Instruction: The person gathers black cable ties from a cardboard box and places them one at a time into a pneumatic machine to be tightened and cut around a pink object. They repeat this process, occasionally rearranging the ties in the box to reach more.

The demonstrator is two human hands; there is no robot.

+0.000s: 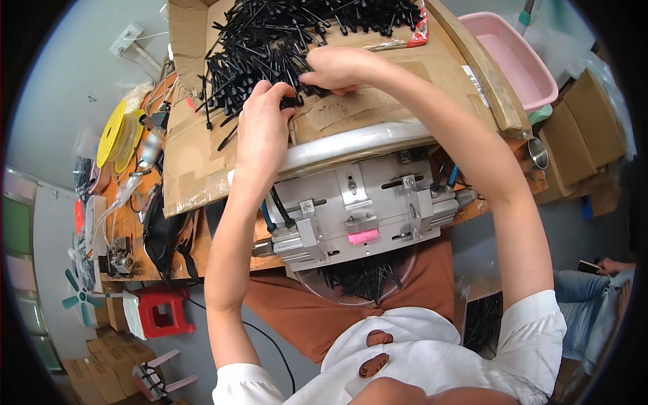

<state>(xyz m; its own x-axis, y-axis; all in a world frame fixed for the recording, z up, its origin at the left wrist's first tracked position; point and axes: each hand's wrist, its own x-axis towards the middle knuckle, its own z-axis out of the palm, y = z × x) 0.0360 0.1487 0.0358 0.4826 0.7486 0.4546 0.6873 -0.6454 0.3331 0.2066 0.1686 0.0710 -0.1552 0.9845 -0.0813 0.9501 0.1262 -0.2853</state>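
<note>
A large pile of thin black stick-like pieces, each with a thicker head, lies on a cardboard sheet. My left hand is at the pile's near edge, thumb and index finger pinched around a black piece. Just to its right, my right hand reaches into the pile with curled fingers; what they hold, if anything, is hidden. Below the cardboard stands a metal clamping fixture with a pink block at its front. A clear round bowl in my lap holds more black pieces.
A white padded roll edges the cardboard. A pink basin stands far right, near cardboard boxes. Left are a yellow spool, a black bag and a red stool. Another person's hand holds a phone at right.
</note>
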